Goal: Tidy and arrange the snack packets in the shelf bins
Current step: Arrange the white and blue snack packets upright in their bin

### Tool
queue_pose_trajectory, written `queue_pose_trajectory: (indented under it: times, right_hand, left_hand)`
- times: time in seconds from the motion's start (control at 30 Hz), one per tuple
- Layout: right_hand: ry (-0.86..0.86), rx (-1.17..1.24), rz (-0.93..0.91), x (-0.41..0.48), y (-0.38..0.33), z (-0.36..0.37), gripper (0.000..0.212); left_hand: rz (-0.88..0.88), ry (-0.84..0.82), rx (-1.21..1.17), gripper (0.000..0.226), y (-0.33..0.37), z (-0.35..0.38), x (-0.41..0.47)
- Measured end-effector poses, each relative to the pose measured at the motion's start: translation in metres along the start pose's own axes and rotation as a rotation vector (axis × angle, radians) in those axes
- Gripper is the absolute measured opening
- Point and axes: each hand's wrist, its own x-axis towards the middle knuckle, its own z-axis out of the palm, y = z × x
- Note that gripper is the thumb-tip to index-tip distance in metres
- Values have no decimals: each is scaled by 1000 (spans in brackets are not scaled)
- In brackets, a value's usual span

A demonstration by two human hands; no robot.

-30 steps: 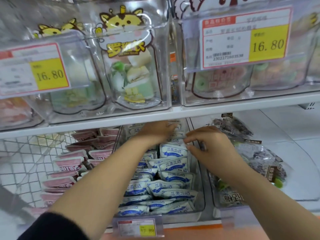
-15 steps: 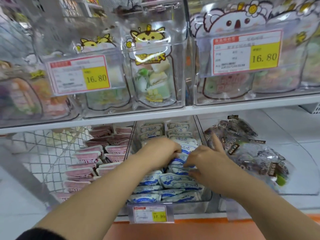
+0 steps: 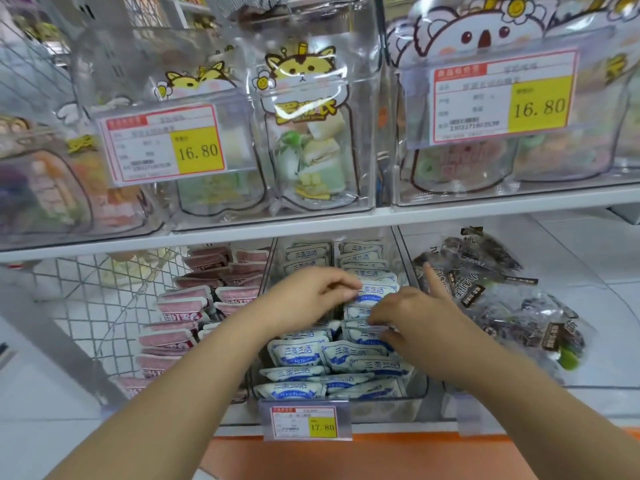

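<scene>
While far rows (image 3: 306,255) are lined up | middle-bin packets (image 3: 372,293) are pinched by left hand (image 3: 308,296) and right hand (image 3: 415,315) | near rows (image 3: 298,389) are judged untidy

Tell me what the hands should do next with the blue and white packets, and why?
Probably stand up the blue-and-white snack packets that both hands pinch and press them back against the tidy row behind. The left hand and right hand grip them mid-bin, while packets nearer the front of the clear plastic bin lie slumped and crooked.
</scene>
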Motion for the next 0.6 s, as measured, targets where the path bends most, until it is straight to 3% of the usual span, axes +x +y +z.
queue_pose_trajectory:
  times: [0.13,0.33,0.47,0.6]
  right_hand:
    - [56,77,-55,-3,-11,-10,24]
    - [-111,-91,-10,-15,-22,-13,19]
    - [-129,-169,31,-20,-24,-12,21]
    - [-103,-204,28,-17,-24,-7,25]
  left_hand:
    - [-32,65,117,25,-12,4,-51]
    - [22,172,415,33,-11,30,-61]
    - [43,219,431,25,-6,37,-52]
    - [10,122,394,26,-1,43,-42]
